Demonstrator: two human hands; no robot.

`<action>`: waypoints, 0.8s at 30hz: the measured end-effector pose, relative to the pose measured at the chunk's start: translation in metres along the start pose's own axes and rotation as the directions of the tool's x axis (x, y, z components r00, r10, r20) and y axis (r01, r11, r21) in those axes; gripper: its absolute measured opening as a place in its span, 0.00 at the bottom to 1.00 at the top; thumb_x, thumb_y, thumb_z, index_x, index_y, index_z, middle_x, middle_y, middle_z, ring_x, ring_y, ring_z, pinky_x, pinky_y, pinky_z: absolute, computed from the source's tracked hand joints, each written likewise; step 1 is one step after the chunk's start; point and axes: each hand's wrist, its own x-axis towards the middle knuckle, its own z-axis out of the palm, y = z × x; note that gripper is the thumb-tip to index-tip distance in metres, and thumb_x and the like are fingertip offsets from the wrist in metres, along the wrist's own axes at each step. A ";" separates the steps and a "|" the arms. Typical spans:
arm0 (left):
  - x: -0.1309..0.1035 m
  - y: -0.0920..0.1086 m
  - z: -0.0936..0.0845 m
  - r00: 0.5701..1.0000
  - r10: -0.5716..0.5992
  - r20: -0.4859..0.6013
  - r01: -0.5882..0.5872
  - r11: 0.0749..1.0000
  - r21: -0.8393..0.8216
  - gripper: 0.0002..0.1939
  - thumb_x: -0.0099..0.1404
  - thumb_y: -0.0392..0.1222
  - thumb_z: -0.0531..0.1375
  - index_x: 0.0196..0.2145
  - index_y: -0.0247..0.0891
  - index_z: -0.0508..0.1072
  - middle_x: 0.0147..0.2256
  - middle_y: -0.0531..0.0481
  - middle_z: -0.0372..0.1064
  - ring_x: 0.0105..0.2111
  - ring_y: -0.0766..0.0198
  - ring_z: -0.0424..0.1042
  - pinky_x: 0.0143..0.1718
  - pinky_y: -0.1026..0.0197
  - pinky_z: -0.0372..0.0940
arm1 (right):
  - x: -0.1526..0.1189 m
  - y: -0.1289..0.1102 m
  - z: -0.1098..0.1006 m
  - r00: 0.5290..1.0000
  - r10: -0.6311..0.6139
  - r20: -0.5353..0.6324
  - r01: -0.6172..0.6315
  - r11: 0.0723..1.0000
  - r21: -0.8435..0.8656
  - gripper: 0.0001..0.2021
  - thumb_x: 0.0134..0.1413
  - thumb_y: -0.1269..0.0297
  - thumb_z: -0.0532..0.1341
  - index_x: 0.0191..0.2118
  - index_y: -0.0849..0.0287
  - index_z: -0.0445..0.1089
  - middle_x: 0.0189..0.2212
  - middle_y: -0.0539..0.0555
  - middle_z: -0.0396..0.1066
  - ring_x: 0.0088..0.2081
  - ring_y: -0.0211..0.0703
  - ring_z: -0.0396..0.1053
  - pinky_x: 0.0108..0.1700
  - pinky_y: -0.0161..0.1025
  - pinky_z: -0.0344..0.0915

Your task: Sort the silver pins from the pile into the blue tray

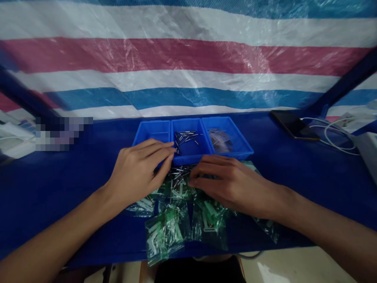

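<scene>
Sorting step, by the look of it: left hand (138, 171) fingers pressed together by the tray (153, 131); right hand (232, 182) fingers curled over loose pins (178, 175); pinching 1 pin likely demands precision.

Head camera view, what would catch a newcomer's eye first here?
Two hands meet at centre: the left hand and right hand rest over a heap of small metal pins on the blue table. Behind them sits a blue three-compartment tray, more pins in its middle compartment. Green plastic bags lie at the near edge.

A phone (294, 125) and white cables (335, 135) lie far right.
</scene>
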 end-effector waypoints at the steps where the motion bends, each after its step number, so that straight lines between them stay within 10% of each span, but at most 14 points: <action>1: 0.001 0.001 -0.001 1.000 -0.002 -0.018 0.002 1.000 -0.003 0.14 0.83 0.37 0.58 0.48 0.43 0.86 0.47 0.49 0.89 0.46 0.52 0.89 0.44 0.48 0.88 | 0.000 0.001 0.002 1.000 -0.017 0.018 0.017 0.999 -0.034 0.09 0.72 0.81 0.66 0.46 0.63 0.82 0.43 0.59 0.84 0.45 0.50 0.81 0.45 0.45 0.80; 18: 0.003 0.004 0.000 1.000 -0.030 -0.002 0.030 0.999 -0.032 0.13 0.82 0.38 0.60 0.47 0.47 0.86 0.46 0.51 0.88 0.52 0.49 0.86 0.44 0.46 0.86 | 0.000 -0.005 0.007 0.986 -0.153 -0.067 0.138 0.972 -0.188 0.14 0.77 0.78 0.63 0.38 0.62 0.82 0.38 0.56 0.84 0.38 0.47 0.79 0.37 0.44 0.74; 24: 0.003 0.003 0.000 1.000 0.001 -0.013 -0.002 0.999 -0.039 0.11 0.82 0.37 0.60 0.48 0.47 0.84 0.47 0.52 0.88 0.52 0.48 0.86 0.44 0.47 0.85 | 0.001 -0.007 -0.013 0.938 0.255 -0.233 -0.106 0.855 0.507 0.11 0.73 0.79 0.66 0.50 0.56 0.83 0.44 0.54 0.85 0.40 0.40 0.83 0.38 0.37 0.80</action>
